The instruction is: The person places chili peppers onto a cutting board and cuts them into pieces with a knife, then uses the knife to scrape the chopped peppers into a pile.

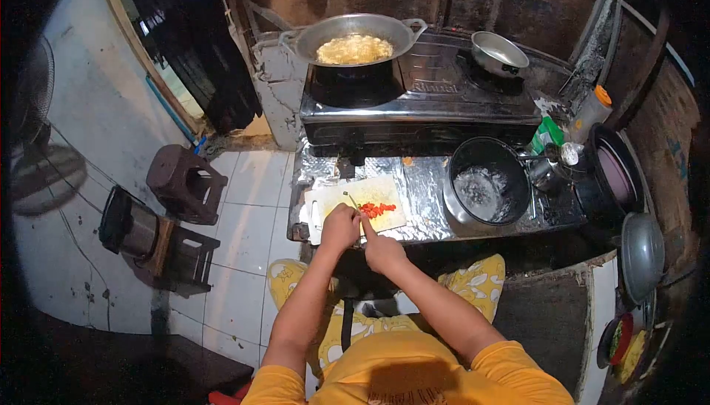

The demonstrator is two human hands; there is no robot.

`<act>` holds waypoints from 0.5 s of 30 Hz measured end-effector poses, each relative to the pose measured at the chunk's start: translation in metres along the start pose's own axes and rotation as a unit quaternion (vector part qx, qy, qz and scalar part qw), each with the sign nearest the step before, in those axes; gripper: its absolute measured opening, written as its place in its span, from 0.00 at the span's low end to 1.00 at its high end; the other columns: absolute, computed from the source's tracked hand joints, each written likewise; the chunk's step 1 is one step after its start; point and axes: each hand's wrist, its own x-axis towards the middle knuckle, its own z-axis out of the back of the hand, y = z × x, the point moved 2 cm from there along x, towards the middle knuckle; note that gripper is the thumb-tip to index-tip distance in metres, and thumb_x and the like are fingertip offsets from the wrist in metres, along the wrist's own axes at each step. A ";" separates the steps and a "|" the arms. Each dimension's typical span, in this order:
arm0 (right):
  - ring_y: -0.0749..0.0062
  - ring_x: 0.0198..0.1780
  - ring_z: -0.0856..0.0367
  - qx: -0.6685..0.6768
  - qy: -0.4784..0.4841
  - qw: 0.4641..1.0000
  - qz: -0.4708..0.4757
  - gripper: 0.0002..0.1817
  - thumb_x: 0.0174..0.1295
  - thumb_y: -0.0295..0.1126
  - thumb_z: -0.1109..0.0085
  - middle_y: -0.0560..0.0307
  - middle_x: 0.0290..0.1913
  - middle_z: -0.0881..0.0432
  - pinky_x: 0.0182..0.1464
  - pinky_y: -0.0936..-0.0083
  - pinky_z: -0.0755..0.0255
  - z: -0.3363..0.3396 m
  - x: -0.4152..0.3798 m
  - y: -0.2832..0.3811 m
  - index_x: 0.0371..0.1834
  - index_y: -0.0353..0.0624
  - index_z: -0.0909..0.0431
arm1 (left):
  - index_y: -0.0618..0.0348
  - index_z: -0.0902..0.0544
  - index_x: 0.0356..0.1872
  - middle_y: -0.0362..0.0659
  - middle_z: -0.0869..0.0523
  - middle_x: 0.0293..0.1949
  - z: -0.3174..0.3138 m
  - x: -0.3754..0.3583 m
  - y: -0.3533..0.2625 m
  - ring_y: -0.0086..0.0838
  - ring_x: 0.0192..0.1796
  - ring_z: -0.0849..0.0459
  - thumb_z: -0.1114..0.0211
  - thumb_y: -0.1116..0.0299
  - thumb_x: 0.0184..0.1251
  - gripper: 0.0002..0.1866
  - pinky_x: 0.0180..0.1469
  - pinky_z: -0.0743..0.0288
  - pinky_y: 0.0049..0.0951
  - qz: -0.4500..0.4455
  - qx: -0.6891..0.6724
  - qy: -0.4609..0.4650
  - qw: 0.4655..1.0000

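Observation:
A white cutting board (318,196) lies at the near left of the foil-covered counter, with chopped red chili (379,210) on its right half. My left hand (341,229) is closed at the board's near edge, its fingers bent down beside the chili; what they hold is hidden. My right hand (384,254) is closed with the index finger stretched forward, gripping what looks like a small knife (353,201). The thin blade points to the far left between my hands, and its handle is covered by my fingers.
Behind the board, a wok (296,46) with bubbling yellowish contents stands on the stove (421,113), beside a small pan (500,54). To the right are a deep dark pot (462,164), a bottle with an orange cap (594,109) and a lid (642,257). A brown stool (174,176) stands left.

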 end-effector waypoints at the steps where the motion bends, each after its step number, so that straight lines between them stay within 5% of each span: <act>1: 0.39 0.41 0.14 0.001 -0.004 1.000 -0.003 0.43 0.65 0.28 0.57 0.30 0.41 0.15 0.47 0.48 0.22 0.000 0.003 0.001 0.83 0.50 0.66 | 0.65 0.14 0.31 0.56 0.17 0.35 0.000 0.000 -0.001 0.52 0.42 0.17 0.34 0.70 0.60 0.07 0.48 0.23 0.45 -0.003 0.001 0.001 1.000; 10: 0.40 0.47 0.14 0.014 0.036 0.999 -0.012 0.49 0.61 0.28 0.51 0.30 0.45 0.16 0.52 0.51 0.23 0.015 -0.017 0.007 0.82 0.48 0.70 | 0.66 0.15 0.30 0.57 0.17 0.35 -0.003 0.000 0.010 0.53 0.40 0.17 0.38 0.73 0.61 0.07 0.47 0.21 0.47 0.021 0.007 -0.052 0.998; 15: 0.35 0.47 0.16 0.100 0.006 0.995 -0.019 0.44 0.59 0.29 0.47 0.28 0.44 0.16 0.51 0.49 0.23 0.054 -0.028 0.015 0.79 0.48 0.56 | 0.65 0.14 0.34 0.57 0.15 0.34 0.006 0.000 0.014 0.51 0.40 0.17 0.37 0.71 0.62 0.08 0.46 0.22 0.45 0.055 -0.041 -0.116 0.991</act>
